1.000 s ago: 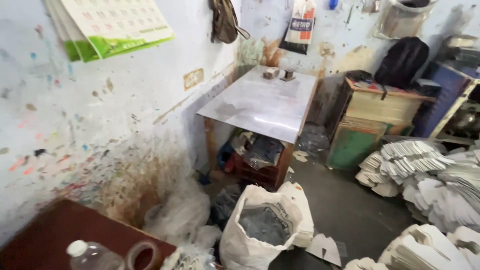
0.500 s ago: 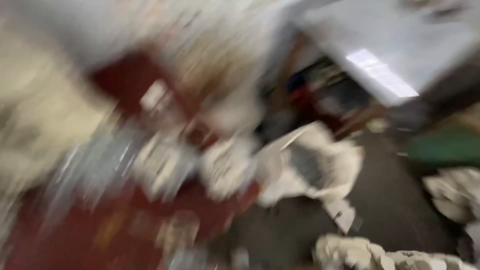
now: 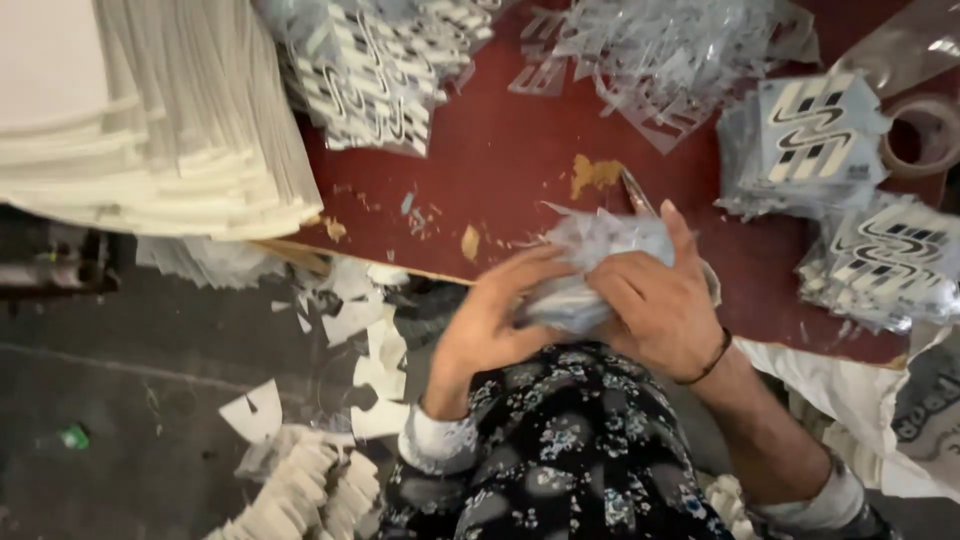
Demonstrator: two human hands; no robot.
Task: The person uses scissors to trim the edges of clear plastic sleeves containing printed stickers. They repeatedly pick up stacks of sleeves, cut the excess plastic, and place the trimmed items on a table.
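Clear plastic bundle (image 3: 590,262) (crumpled) gripped by both hands, left hand (image 3: 495,320), right hand (image 3: 655,305), red table (image 3: 520,160)

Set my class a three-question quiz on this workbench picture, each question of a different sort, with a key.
1. True or false: both hands grip the same bundle of clear plastic pieces.
2. Which wrist wears the dark band? A) left B) right
3. Fill in: the roll of tape lies on the ___ table top.

Key: 1. True: the left hand and right hand close on it. 2. B. 3. Red.
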